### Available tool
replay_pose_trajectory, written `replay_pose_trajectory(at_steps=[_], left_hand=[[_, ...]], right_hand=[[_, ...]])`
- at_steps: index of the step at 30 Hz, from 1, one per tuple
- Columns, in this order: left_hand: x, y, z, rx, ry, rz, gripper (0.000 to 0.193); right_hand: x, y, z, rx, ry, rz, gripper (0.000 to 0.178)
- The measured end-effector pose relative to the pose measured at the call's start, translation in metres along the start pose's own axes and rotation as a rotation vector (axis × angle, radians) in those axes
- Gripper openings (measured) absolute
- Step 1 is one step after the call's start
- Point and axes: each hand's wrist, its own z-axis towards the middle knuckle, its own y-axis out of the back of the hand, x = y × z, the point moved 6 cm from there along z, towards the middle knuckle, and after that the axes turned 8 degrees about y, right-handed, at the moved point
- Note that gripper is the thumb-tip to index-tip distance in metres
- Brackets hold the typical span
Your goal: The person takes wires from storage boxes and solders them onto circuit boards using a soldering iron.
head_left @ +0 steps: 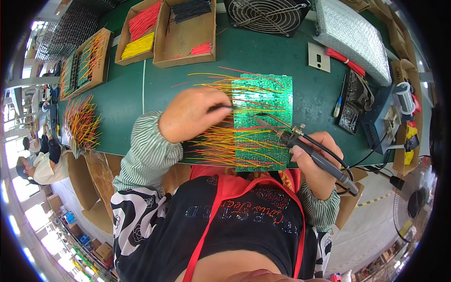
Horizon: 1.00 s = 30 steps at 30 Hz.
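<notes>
My left hand (190, 115) is pinched over the left edge of a green circuit board panel (263, 96), a thin black wire (220, 108) between its fingertips. In my right hand (319, 164) is a soldering iron (314, 155), held from the right with its tip over the middle of the panel. A thin tube or solder feed runs along the iron towards the tip. Many red and yellow wires (211, 141) lie across the panel and stick out past its left side. My left fingers hide part of the wires beneath them.
Cardboard boxes of red, yellow and black wires (190, 11) stand at the back left. A fan (268, 14) and bubble-wrapped package (354, 37) are behind. Left lie wired boards (84, 66) and a wire bundle (82, 122). A solder spool (403, 96) stands right. Another person (44, 164) sits far left.
</notes>
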Motion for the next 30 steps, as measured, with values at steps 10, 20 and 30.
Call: replay_pose_trajectory(at_steps=[10, 20, 30], left_hand=[[-0.020, -0.001, 0.003, -0.098, 0.105, 0.092, 0.015], [-0.015, -0.027, 0.018, 0.018, 0.010, -0.018, 0.016], [-0.015, -0.025, 0.021, 0.036, 0.016, -0.032, 0.017]], right_hand=[[-0.003, 0.008, -0.006, -0.062, -0.065, -0.006, 0.016], [-0.009, 0.009, -0.003, -0.055, -0.058, -0.010, 0.016], [-0.008, 0.006, 0.003, -0.020, -0.018, -0.050, 0.016]])
